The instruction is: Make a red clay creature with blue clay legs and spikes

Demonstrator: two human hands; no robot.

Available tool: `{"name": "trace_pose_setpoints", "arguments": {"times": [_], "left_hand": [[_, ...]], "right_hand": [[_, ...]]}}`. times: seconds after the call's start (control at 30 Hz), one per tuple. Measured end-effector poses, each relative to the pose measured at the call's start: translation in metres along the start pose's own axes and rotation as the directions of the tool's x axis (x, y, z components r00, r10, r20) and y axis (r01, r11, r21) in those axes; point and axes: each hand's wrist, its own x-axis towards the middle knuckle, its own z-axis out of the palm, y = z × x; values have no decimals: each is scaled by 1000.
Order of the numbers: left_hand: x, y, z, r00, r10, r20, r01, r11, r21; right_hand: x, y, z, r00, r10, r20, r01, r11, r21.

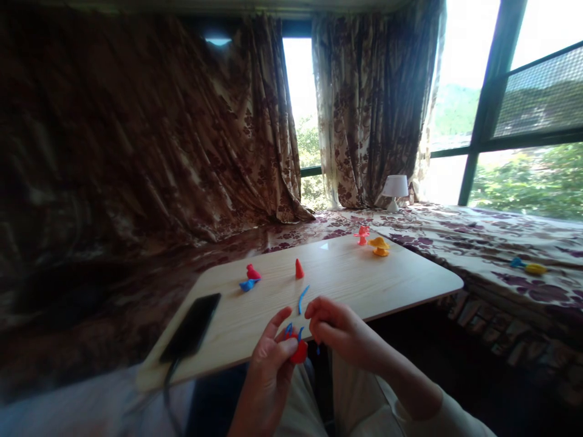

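Observation:
Near the table's front edge, my left hand [276, 358] grips a rounded red modelling-clay piece [299, 353] between thumb and fingers. Thin blue clay strips [300, 333] stick up from its top. Just to the right, my right hand [334, 325] is closed with its fingers curled together; whatever is in them is hidden. A tiny blue bit [317, 350] shows beneath that hand. Beyond both hands, a thin blue clay strip [303, 297] lies on the wooden table [255, 325].
On the table stand a red clay cone [299, 269], a red lump [252, 272] beside a blue one [248, 284], a pink figure [362, 235] and a yellow piece [379, 246]. A black phone [191, 328] with a cable lies left. Blue and yellow clay [535, 268] rests on the right-hand cloth.

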Motion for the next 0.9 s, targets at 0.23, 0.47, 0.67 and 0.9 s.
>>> {"name": "trace_pose_setpoints", "arguments": {"times": [0.23,0.47,0.67,0.9], "left_hand": [[1,1,2,997,45,-66,-43,998,39],[2,-1,6,994,85,-63,-81,995,59],[3,-2,3,995,87,-51,-85,996,41],[3,-1,2,995,96,-28,-94,994,57]], "right_hand": [[2,-1,-3,997,59,-53,-60,998,-9],[0,-2,12,994,77,81,-87,987,132],[1,3,14,997,58,42,-63,990,130],[-1,8,16,998,56,-6,-55,983,176]]}}
